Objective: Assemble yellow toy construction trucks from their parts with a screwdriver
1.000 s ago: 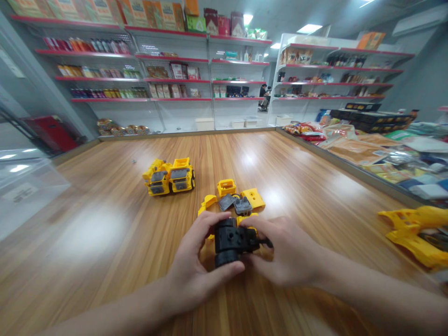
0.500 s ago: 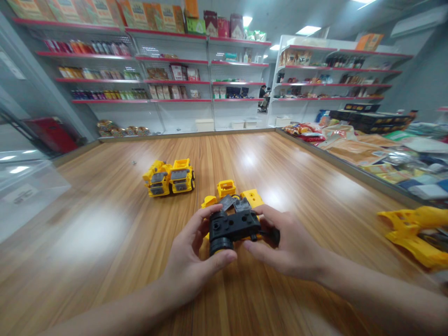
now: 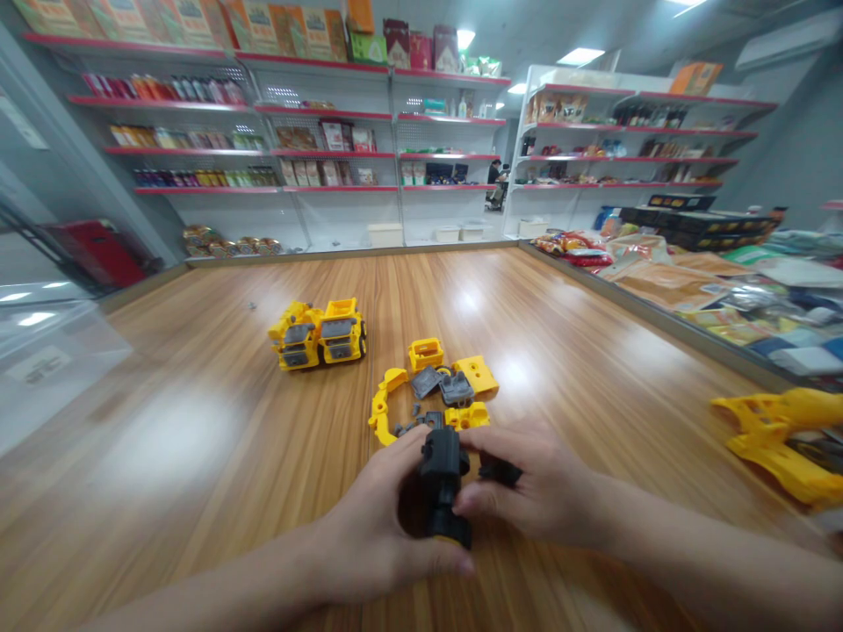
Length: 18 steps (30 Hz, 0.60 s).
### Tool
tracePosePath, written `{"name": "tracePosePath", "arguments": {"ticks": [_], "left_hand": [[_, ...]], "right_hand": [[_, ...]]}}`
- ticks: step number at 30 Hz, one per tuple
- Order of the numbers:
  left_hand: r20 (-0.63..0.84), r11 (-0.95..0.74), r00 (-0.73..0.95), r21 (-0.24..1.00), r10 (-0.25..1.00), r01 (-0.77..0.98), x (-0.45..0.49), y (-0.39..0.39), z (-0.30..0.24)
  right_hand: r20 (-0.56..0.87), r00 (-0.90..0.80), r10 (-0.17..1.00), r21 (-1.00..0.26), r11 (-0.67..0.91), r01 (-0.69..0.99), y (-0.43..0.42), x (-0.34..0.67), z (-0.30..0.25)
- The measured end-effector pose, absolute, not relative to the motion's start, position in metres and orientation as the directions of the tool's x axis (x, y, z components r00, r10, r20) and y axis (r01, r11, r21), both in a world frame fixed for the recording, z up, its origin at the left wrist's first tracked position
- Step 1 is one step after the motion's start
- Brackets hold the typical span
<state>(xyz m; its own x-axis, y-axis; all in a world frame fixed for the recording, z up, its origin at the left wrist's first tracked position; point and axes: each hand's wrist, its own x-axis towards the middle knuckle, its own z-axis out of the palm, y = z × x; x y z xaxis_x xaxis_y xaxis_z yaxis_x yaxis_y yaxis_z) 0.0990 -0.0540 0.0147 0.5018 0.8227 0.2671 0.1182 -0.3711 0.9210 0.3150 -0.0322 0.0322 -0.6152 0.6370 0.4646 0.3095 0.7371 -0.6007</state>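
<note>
A black toy vehicle chassis [image 3: 443, 465] with wheels is held on edge above the near part of the table. My left hand [image 3: 378, 518] is closed around it, thumb below and fingers at the top. From the other side, my right hand [image 3: 536, 474] grips it between thumb and forefinger. A dark piece [image 3: 501, 472] shows inside the right hand's curl; its kind is unclear. Just beyond lie loose toy parts: a curved yellow arm [image 3: 380, 408], a yellow bucket-like bed [image 3: 425, 353], a yellow plate [image 3: 478, 375], a grey cab part [image 3: 456, 388] and small grey pieces.
Two assembled yellow toy trucks [image 3: 320, 333] stand further left on the wooden table [image 3: 263, 491]. A yellow toy drill-like tool [image 3: 783, 439] lies at the right edge. At the left is a clear plastic bin [image 3: 59, 360]. Packaged goods [image 3: 685, 272] lie beyond the right border; stocked shelves stand behind.
The chassis has been turned from lying broadside to standing on edge and brought slightly nearer. Both hands have shifted down with it, uncovering the yellow arm and small grey parts.
</note>
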Motion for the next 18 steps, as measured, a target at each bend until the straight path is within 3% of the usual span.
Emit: {"name": "tracePosePath", "arguments": {"ticks": [4, 9, 13, 18], "left_hand": [[0.337, -0.336, 0.308, 0.94, 0.89, -0.056, 0.092, -0.053, 0.009], [0.206, -0.2, 0.014, 0.965, 0.979, -0.169, 0.087, -0.038, -0.002], [0.14, -0.151, -0.088, 0.978, 0.986, -0.14, 0.089, -0.029, -0.005], [0.13, -0.138, -0.109, 0.988, 0.986, -0.069, 0.09, -0.027, -0.002]], "right_hand": [[0.477, -0.565, 0.673, -0.611, 0.716, 0.338, -0.031, 0.315, 0.035], [0.245, -0.629, 0.737, -0.47, 0.658, 0.588, -0.025, 0.314, 0.029], [0.185, -0.639, 0.747, -0.323, 0.66, 0.678, -0.02, 0.315, 0.02], [0.218, -0.6, 0.77, -0.312, 0.637, 0.705, -0.018, 0.317, 0.014]]}}
